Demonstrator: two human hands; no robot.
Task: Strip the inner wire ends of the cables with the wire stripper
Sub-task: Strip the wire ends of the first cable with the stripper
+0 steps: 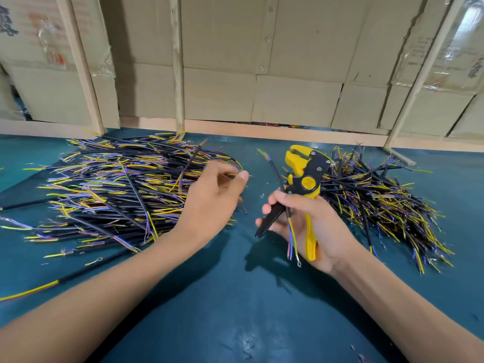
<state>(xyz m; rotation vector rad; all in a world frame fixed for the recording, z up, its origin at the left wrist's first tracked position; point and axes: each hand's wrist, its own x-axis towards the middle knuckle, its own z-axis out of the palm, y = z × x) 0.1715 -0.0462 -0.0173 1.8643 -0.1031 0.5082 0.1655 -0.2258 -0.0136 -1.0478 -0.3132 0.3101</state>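
Gripping wire stripper (305, 176) and one cable (281, 189) in right hand (311, 226); left hand (214, 197) loosely curled over large pile (110, 189) awaiting stripping

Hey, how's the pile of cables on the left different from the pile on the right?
The left pile is bigger and spreads wider over the blue table than the right pile. The left hand reaches over the left pile's edge, while the right pile lies behind the right hand, which holds the wire stripper and one cable. Both hold black cables with yellow and blue inner wires.
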